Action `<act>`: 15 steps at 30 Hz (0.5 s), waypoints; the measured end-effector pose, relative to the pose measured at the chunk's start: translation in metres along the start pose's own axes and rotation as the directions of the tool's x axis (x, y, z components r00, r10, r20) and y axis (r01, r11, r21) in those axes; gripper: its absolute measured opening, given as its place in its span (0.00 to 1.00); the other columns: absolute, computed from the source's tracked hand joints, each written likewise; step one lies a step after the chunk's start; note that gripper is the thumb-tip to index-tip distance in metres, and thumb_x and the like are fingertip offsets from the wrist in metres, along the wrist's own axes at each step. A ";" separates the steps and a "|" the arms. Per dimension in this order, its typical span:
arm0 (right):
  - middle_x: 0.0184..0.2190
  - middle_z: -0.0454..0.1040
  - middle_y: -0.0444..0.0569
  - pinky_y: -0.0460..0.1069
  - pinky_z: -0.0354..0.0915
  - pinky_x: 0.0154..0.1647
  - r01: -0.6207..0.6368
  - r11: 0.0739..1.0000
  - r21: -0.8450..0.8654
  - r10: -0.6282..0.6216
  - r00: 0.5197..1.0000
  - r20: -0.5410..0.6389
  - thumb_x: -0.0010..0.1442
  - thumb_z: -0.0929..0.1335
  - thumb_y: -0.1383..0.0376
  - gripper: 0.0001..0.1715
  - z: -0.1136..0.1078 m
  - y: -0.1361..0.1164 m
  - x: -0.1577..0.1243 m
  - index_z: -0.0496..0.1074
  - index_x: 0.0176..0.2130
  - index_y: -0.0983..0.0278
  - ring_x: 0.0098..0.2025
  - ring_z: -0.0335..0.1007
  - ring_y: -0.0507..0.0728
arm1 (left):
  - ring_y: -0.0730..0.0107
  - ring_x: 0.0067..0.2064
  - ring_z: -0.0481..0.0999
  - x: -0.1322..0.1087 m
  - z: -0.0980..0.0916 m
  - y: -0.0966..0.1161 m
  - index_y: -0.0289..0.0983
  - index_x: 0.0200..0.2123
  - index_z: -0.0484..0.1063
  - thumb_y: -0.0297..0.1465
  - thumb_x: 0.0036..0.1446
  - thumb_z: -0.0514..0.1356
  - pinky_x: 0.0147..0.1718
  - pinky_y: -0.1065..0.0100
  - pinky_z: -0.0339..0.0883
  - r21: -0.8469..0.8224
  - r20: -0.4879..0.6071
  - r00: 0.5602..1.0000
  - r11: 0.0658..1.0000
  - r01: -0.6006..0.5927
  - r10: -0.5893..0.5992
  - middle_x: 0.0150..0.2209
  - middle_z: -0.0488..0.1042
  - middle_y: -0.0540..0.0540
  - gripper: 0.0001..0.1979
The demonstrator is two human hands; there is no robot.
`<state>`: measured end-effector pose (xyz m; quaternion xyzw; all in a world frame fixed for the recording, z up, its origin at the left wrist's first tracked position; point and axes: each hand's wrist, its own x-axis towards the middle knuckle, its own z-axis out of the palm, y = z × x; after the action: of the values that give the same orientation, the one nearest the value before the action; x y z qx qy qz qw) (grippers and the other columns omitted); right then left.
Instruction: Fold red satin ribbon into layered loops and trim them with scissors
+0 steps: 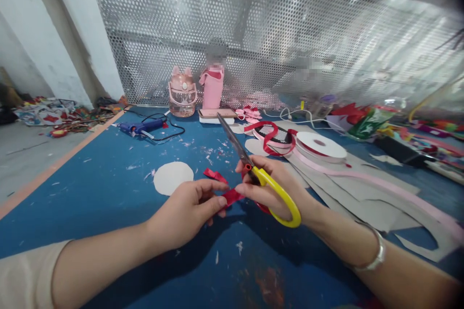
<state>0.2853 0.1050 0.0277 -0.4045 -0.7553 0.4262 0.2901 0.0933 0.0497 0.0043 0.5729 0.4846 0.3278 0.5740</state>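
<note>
Above the blue tabletop [108, 188], just off its surface: left hand [188, 212] closed in a pinch on one end of a short red ribbon piece [232, 196], thumb and forefinger pressed flat, apparently to keep the strip taut and level. Right hand [268, 188] closed around yellow-handled scissors [253, 174], fingers through the loops, fingertips also touching the ribbon's other end, so the piece spans between both hands. Blades together, pointing up and away toward the far wall, likely parked out of the way while the fingertips work the ribbon. Silver bracelet [375, 256] on the right wrist.

Just beyond the left hand, a second red scrap [213, 175] lying on the tabletop, and beside it a white paper disc [173, 177], both within easy reach. Farther right, a spool of pink ribbon [319, 146] with its tail trailing across grey cardboard sheets [362, 193]. Near the back, a blue glue gun [139, 128] with its cord, set well apart from the hands; a pink cat-eared bottle [182, 92] and a pink holder [212, 88] standing upright against the perforated metal panel [275, 34]. Small white trimmings scattered over the surface.
</note>
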 end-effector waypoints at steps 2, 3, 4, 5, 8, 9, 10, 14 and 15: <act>0.24 0.66 0.39 0.44 0.60 0.23 0.008 0.999 0.033 -0.007 0.999 -0.038 0.50 0.73 0.62 0.16 -0.002 0.000 0.000 0.67 0.38 0.64 0.23 0.61 0.49 | 0.76 0.24 0.64 -0.001 0.000 0.001 0.35 0.34 0.73 0.38 0.57 0.58 0.24 0.72 0.57 0.033 0.025 1.000 0.999 0.016 -0.016 0.25 0.71 0.51 0.12; 0.24 0.66 0.39 0.44 0.60 0.23 0.018 0.999 0.043 -0.015 0.998 -0.066 0.51 0.73 0.60 0.18 -0.004 0.000 0.000 0.67 0.38 0.64 0.23 0.60 0.49 | 0.76 0.24 0.63 -0.002 -0.001 0.001 0.35 0.30 0.73 0.39 0.57 0.59 0.24 0.72 0.57 0.054 0.017 1.000 0.998 0.013 -0.014 0.24 0.70 0.51 0.12; 0.23 0.65 0.39 0.44 0.59 0.22 0.032 0.998 0.045 -0.027 0.995 -0.099 0.52 0.73 0.58 0.18 -0.006 0.001 0.000 0.67 0.38 0.64 0.22 0.59 0.49 | 0.76 0.24 0.63 -0.002 -0.001 0.001 0.35 0.28 0.73 0.39 0.56 0.60 0.24 0.72 0.56 0.068 -0.013 1.000 0.998 0.012 -0.011 0.22 0.68 0.52 0.13; 0.22 0.64 0.39 0.45 0.57 0.22 0.048 0.998 0.037 -0.042 0.991 -0.131 0.53 0.72 0.56 0.18 -0.009 0.001 0.000 0.67 0.37 0.64 0.21 0.58 0.49 | 0.76 0.23 0.61 -0.002 -0.001 0.001 0.35 0.27 0.73 0.40 0.56 0.60 0.22 0.72 0.54 0.060 -0.062 0.998 0.998 0.019 -0.015 0.21 0.66 0.53 0.14; 0.20 0.60 0.38 0.45 0.55 0.21 0.059 0.995 -0.078 -0.070 0.987 -0.143 0.60 0.67 0.52 0.17 -0.023 0.004 0.002 0.66 0.34 0.64 0.20 0.54 0.49 | 0.79 0.19 0.53 0.001 -0.003 -0.002 0.36 0.28 0.72 0.44 0.54 0.62 0.18 0.73 0.46 -0.123 -0.249 0.966 0.992 0.041 -0.071 0.20 0.60 0.55 0.16; 0.20 0.61 0.39 0.46 0.55 0.22 0.055 0.987 -0.150 -0.072 0.991 -0.110 0.60 0.67 0.52 0.17 -0.028 0.005 0.003 0.67 0.33 0.64 0.21 0.55 0.49 | 0.80 0.19 0.51 0.003 -0.004 -0.003 0.36 0.28 0.71 0.45 0.53 0.62 0.17 0.73 0.44 -0.208 -0.290 0.952 0.978 0.032 -0.093 0.20 0.59 0.56 0.17; 0.21 0.63 0.41 0.46 0.57 0.24 0.055 0.971 -0.232 -0.072 0.995 -0.066 0.60 0.67 0.53 0.17 -0.033 0.006 0.004 0.68 0.33 0.64 0.22 0.57 0.50 | 0.80 0.19 0.49 0.004 -0.005 -0.004 0.36 0.29 0.71 0.46 0.52 0.63 0.17 0.74 0.43 -0.279 -0.319 0.942 0.960 0.012 -0.105 0.20 0.57 0.57 0.17; 0.32 0.73 0.48 0.48 0.62 0.32 0.087 0.867 -0.492 -0.023 0.991 0.135 0.59 0.67 0.56 0.16 -0.049 0.009 0.005 0.72 0.41 0.65 0.31 0.66 0.54 | 0.81 0.20 0.47 0.007 -0.008 -0.007 0.35 0.28 0.69 0.45 0.51 0.65 0.17 0.76 0.41 -0.388 -0.337 0.936 0.921 -0.036 -0.105 0.19 0.55 0.58 0.18; 0.34 0.73 0.48 0.48 0.63 0.33 0.101 0.851 -0.516 -0.009 0.984 0.178 0.60 0.67 0.57 0.18 -0.052 0.009 0.003 0.71 0.45 0.65 0.32 0.67 0.55 | 0.81 0.20 0.48 0.007 -0.008 -0.007 0.35 0.28 0.69 0.45 0.51 0.65 0.17 0.76 0.41 -0.391 -0.340 0.935 0.920 -0.038 -0.105 0.18 0.55 0.58 0.18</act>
<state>0.3279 0.1321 0.0441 -0.4089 -0.8757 0.2291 0.1162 0.0869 0.0584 -0.0027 0.3698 0.5146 0.5055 0.5857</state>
